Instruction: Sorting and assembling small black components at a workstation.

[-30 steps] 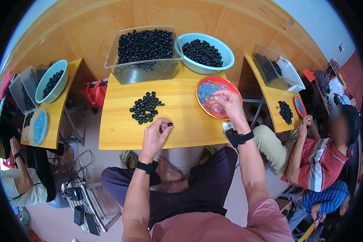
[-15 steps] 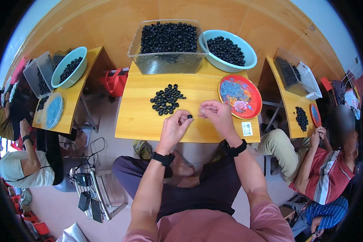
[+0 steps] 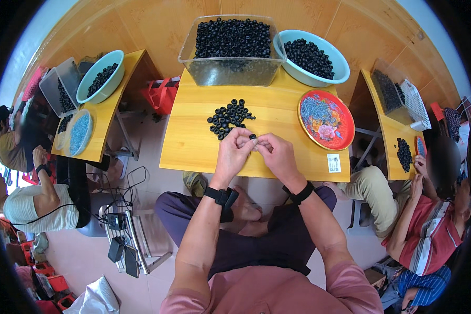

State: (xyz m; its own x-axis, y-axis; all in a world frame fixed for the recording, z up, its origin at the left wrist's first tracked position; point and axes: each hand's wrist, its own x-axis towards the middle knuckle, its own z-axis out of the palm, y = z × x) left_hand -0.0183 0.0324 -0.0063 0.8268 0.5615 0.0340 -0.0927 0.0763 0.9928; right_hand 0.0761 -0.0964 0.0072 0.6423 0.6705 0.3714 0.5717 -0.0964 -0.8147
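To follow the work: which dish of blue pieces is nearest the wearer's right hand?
The large flowered red dish on the middle table; other dishes are at the side tables.

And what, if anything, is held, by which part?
The left hand pinches a small black bead by its near side; whether the right hand holds anything is unclear.

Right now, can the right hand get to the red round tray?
Probably yes: nothing seems to stand between the right hand and the red tray, though that hand is busy at the black bead.
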